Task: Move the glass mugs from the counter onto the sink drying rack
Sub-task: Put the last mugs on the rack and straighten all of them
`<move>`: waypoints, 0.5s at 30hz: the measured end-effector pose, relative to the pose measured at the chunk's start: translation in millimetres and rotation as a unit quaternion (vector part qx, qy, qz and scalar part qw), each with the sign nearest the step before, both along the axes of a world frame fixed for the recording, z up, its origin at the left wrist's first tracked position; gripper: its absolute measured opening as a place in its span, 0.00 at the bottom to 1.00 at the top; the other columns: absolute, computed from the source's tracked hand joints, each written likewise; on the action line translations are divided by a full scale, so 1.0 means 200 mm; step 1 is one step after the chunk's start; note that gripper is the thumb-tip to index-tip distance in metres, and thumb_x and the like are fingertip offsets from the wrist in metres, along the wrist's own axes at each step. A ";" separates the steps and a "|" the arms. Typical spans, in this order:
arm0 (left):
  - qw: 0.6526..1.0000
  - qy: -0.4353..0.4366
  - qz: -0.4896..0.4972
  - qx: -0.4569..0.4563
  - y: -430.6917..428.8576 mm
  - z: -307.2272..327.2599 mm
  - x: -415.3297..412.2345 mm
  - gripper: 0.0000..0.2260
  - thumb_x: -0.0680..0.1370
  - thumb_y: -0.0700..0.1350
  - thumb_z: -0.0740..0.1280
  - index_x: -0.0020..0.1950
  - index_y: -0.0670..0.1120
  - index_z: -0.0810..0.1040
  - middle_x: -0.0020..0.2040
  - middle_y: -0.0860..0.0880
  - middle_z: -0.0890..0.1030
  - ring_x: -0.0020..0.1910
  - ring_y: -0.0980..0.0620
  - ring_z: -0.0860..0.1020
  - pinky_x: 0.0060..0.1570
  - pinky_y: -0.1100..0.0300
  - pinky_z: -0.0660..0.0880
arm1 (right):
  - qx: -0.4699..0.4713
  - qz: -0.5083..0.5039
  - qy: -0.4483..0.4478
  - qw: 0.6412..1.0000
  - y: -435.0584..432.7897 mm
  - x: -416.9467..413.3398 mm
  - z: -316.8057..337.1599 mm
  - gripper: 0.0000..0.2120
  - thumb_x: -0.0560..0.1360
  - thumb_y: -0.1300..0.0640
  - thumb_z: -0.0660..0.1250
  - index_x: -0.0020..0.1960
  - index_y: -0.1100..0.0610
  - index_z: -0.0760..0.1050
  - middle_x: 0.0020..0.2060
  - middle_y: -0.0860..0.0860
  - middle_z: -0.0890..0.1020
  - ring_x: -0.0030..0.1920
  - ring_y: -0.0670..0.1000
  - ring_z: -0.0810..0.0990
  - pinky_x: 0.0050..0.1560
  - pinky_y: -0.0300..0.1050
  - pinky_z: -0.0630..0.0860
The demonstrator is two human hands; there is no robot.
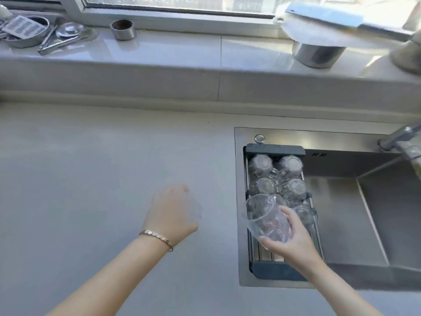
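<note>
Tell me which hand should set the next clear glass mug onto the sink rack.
Right hand: it grips the clear glass mug directly above the dark-framed metal drying rack. Left hand hovers over bare counter.

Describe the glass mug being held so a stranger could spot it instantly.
Find the stainless steel sink at right, then the dark-framed drying rack across its left end. Above the rack's near half, the right hand grips one clear glass mug; it alone is tilted and lifted.
</note>
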State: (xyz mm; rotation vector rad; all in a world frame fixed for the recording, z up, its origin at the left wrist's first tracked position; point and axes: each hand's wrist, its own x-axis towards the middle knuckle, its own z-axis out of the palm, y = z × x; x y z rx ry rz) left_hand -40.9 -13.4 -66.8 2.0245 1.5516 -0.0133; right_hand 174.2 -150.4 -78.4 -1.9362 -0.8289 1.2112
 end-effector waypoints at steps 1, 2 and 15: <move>1.000 -0.005 -0.001 -0.001 -0.05 0.00 0.04 0.29 0.68 0.50 0.71 0.67 0.52 0.64 0.62 0.53 0.71 0.62 0.47 0.67 0.59 0.58 0.69 | -0.014 0.003 -0.029 0.999 -0.08 0.06 0.02 0.30 0.63 0.62 0.78 0.54 0.39 0.66 0.54 0.44 0.72 0.51 0.38 0.75 0.49 0.30 0.70; 1.000 -0.009 -0.003 -0.003 -0.10 0.01 0.07 0.29 0.68 0.50 0.72 0.67 0.52 0.65 0.62 0.52 0.71 0.62 0.47 0.67 0.59 0.58 0.69 | -0.033 0.003 -0.060 0.998 -0.15 0.13 0.03 0.30 0.63 0.61 0.78 0.52 0.37 0.66 0.54 0.46 0.71 0.53 0.42 0.74 0.53 0.33 0.67; 0.999 -0.023 -0.027 -0.002 -0.46 0.02 0.32 0.29 0.67 0.49 0.74 0.66 0.51 0.67 0.62 0.52 0.72 0.62 0.47 0.67 0.60 0.60 0.67 | -0.277 0.100 -0.270 0.917 -0.14 0.26 -0.27 0.38 0.64 0.37 0.69 0.66 0.56 0.64 0.64 0.59 0.68 0.59 0.60 0.76 0.53 0.48 0.74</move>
